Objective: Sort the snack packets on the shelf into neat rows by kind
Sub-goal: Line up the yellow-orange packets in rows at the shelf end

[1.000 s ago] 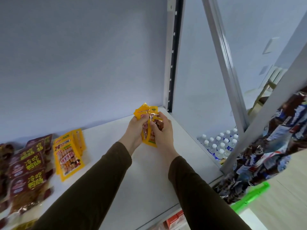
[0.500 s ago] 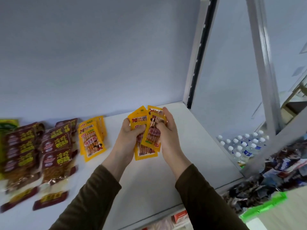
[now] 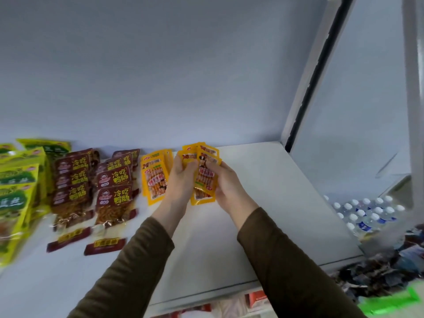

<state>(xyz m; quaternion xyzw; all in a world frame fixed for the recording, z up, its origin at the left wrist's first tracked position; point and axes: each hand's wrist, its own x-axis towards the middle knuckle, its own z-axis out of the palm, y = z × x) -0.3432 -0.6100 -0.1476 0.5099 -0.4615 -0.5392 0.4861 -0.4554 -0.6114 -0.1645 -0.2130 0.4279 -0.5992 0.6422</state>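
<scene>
Both hands hold a fanned stack of small yellow snack packets [image 3: 205,180] just above the white shelf [image 3: 263,203]. My left hand [image 3: 181,180] grips the stack's left side, thumb on the front. My right hand [image 3: 227,187] grips its right edge. Just left of my left hand, a row of the same yellow packets [image 3: 154,180] lies on the shelf. Further left lie two rows of dark red packets [image 3: 113,187] and, at the far left, green packets [image 3: 18,187].
The shelf's back wall is plain grey. A metal upright [image 3: 307,88] stands at the right rear corner. Beyond the shelf's right edge, water bottles [image 3: 367,214] stand on the floor beside a heap of dark packets [image 3: 390,260]. A lower shelf holds red boxes [image 3: 257,299].
The view has swung left, showing more rows of packets. Both hands carried the yellow stack left, close to the yellow row on the shelf, and fanned it wider.
</scene>
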